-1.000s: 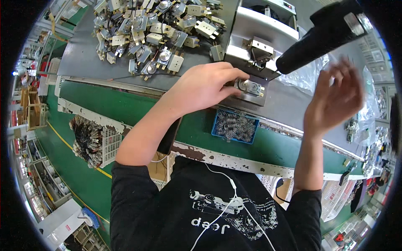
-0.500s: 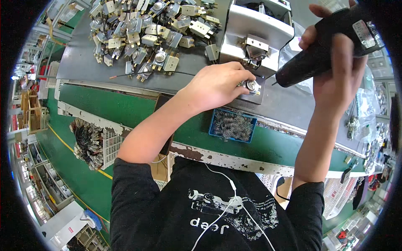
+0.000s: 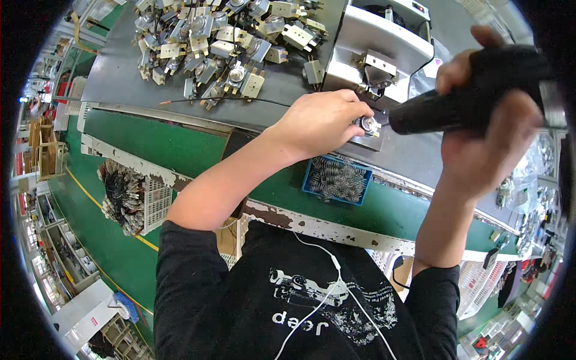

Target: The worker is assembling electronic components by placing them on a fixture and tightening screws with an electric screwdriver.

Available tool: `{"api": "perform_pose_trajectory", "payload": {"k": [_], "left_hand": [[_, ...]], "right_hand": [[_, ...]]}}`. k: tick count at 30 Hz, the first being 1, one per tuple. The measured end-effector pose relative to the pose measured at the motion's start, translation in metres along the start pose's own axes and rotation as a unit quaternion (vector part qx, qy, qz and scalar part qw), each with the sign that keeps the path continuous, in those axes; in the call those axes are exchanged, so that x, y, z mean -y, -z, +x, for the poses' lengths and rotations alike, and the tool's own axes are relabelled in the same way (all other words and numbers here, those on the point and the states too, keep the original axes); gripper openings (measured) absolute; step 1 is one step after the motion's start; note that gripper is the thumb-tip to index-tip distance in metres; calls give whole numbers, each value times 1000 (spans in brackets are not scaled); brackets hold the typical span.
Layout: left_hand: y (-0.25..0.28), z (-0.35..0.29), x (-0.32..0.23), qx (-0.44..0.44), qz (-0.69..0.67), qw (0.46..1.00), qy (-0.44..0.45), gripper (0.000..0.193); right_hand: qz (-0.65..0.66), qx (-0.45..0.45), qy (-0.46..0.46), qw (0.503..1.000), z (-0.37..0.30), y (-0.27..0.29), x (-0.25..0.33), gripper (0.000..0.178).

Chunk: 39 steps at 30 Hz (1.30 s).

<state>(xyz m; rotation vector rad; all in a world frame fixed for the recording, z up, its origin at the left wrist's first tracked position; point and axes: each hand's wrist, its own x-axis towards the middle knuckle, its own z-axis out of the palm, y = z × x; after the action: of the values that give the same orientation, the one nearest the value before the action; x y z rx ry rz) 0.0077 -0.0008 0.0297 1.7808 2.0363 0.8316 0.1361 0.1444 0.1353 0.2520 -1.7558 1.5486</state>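
My left hand (image 3: 324,123) is closed, thumb and fingers pinching a small thermostat-like part (image 3: 370,126) with a round metal centre. That part rests on a small metal block (image 3: 375,143) at the bench edge, partly covered by my fingers. In my right hand (image 3: 483,159) is a black electric screwdriver (image 3: 441,111), blurred by motion and held nearly level. Its nose points left at the part; whether the bit touches it I cannot tell.
A metal fixture (image 3: 375,66) stands just behind the part. Many similar parts (image 3: 210,48) are heaped at the back left, beside a thin dark cable. Nearer me sits a blue tray (image 3: 307,183) of springs. A crate (image 3: 157,207) stands low at left.
The screwdriver has swung flatter and its nose has come left, closer to the part. My left hand keeps its pinch. The whole view has shifted slightly.
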Motion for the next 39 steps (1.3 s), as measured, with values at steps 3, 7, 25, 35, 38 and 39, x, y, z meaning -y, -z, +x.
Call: {"api": "perform_pose_trajectory", "payload": {"k": [3, 7, 25, 35, 38, 39], "left_hand": [[0, 1, 0, 11, 6, 1000, 10, 30], [0, 2, -2, 16, 16, 1000, 14, 29], [-1, 3, -2, 19, 31, 999, 14, 26], [1, 4, -7, 29, 36, 999, 19, 23], [5, 5, -9, 65, 39, 996, 36, 30], [4, 4, -9, 64, 40, 996, 37, 30]], "right_hand": [[-89, -49, 41, 994, -3, -11, -9, 45], [-119, -105, -1, 987, -6, -27, -14, 43], [-86, -158, -41, 983, -13, -36, -29, 86], [-64, -160, -43, 984, -13, -39, -27, 87], [-76, -152, -42, 985, -13, -38, -27, 87], [-91, -147, -45, 984, -14, -37, -27, 88]]}}
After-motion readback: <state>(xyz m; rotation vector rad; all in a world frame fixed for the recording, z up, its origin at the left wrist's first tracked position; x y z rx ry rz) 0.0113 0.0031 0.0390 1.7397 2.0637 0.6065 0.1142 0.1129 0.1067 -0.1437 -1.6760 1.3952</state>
